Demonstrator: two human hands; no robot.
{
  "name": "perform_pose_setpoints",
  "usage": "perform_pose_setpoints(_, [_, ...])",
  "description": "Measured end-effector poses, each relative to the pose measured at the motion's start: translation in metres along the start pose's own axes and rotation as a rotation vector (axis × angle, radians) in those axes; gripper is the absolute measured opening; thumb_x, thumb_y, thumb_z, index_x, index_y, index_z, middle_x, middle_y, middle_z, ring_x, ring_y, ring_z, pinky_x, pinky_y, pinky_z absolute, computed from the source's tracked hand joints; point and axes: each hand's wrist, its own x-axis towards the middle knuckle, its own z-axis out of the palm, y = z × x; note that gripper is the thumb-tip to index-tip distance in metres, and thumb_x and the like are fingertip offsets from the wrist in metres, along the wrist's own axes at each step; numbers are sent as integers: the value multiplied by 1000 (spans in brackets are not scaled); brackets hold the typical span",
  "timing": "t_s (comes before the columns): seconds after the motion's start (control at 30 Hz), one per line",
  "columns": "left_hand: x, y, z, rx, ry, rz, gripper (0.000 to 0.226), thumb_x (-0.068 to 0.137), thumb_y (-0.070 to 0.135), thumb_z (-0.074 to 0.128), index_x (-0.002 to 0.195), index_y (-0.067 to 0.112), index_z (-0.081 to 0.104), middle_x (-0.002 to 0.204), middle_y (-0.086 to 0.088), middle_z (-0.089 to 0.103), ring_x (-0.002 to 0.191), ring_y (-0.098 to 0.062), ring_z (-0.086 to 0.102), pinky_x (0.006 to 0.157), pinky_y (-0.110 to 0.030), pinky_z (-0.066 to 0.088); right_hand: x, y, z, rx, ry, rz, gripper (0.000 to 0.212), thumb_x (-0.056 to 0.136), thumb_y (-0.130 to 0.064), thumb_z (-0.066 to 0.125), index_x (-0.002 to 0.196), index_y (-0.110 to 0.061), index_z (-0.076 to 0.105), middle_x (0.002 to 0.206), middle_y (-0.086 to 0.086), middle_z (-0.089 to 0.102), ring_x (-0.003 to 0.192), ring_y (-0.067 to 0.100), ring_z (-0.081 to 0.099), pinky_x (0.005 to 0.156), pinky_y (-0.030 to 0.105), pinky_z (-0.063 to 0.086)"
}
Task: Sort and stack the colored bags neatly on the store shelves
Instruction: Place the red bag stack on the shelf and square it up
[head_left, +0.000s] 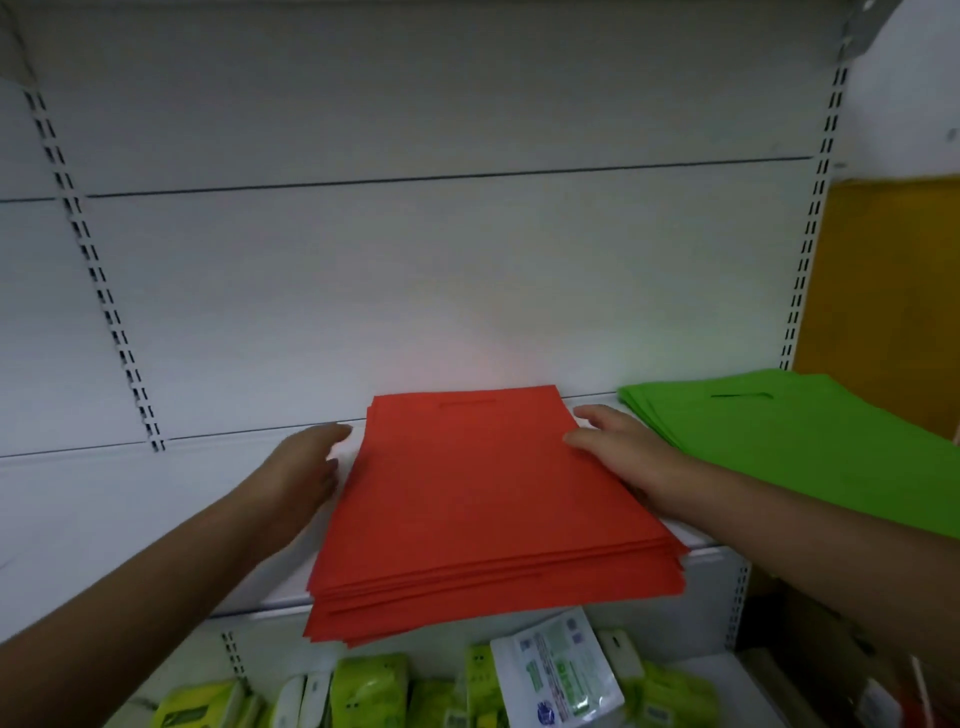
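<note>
We see a stack of flat, matte red rectangular bags (483, 499) on the white metal shelf (130, 519), its near edge overhanging the lip. At its three o'clock lies a stack of flat green bags (800, 436). Our left hand (304, 467) presses straight fingers against the red stack's nine-o'clock edge; our right hand (621, 452) rests flat, fingers spread, on its three-o'clock edge.
</note>
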Motion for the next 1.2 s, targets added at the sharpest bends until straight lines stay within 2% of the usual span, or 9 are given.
perform_pose_setpoints(0.1, [-8,-7,19,106,-149,-6,38,95,23,51,132,14,52,122,-3,63,98,-15,65,83,-24,49,3,-3,11,-37,-30,-39,45,85,-23,64,129,-24,53,114,0,59,94,15,63,82,25,49])
perform_pose_setpoints(0.27, [11,-3,-10,25,56,45,17,95,21,50,110,18,57,122,-6,59,115,-14,54,98,-24,40,0,2,-1,180,-2,12,17,92,-11,53,103,-22,60,88,-1,67,74,13,63,63,23,48])
perform_pose_setpoints(0.33, [12,-4,-7,0,21,-7,18,96,21,48,108,13,60,114,-5,66,107,-9,61,90,-20,44,7,0,1,322,-32,47,13,91,-9,53,95,-16,63,87,11,66,70,20,61,64,25,46])
perform_pose_setpoints(0.4, [4,-9,5,72,-104,14,23,96,17,50,115,12,60,115,-4,66,84,-6,67,73,-18,49,14,-1,9,350,-64,58,24,88,-12,58,113,-12,62,106,17,65,84,26,61,73,31,47])
perform_pose_setpoints(0.53, [0,-5,8,114,-64,44,32,94,13,51,127,15,54,114,-6,64,82,-13,67,72,-22,51,15,0,10,218,-82,45,42,88,-16,60,130,-16,53,119,11,63,92,24,64,82,34,51])
perform_pose_setpoints(0.73, [-10,-17,-1,243,-131,76,44,94,25,56,136,21,46,134,2,53,105,-11,59,89,-27,45,-36,-14,5,-637,-202,-387,52,94,-37,52,143,-22,39,154,-2,28,137,4,25,102,7,15])
perform_pose_setpoints(0.93, [-15,-16,-3,252,-150,81,52,93,27,57,141,17,41,132,-6,57,101,-19,65,77,-30,53,-91,-36,21,-1070,-465,-517,78,86,-68,30,151,-30,12,159,-7,6,145,7,5,115,23,3])
perform_pose_setpoints(1.03, [-15,-15,-6,307,-175,101,55,89,36,60,139,19,44,134,-3,55,108,-18,61,96,-37,48,-105,-36,29,-1174,-440,-589,79,85,-70,25,151,-31,6,159,-11,3,145,6,5,116,25,5])
perform_pose_setpoints(1.2, [-57,-8,11,1163,-232,628,78,83,72,34,145,26,34,156,7,23,145,-8,10,119,-36,1,-106,-36,41,-1284,-368,-673,77,84,-65,10,151,-25,11,158,-6,14,143,11,17,115,31,18])
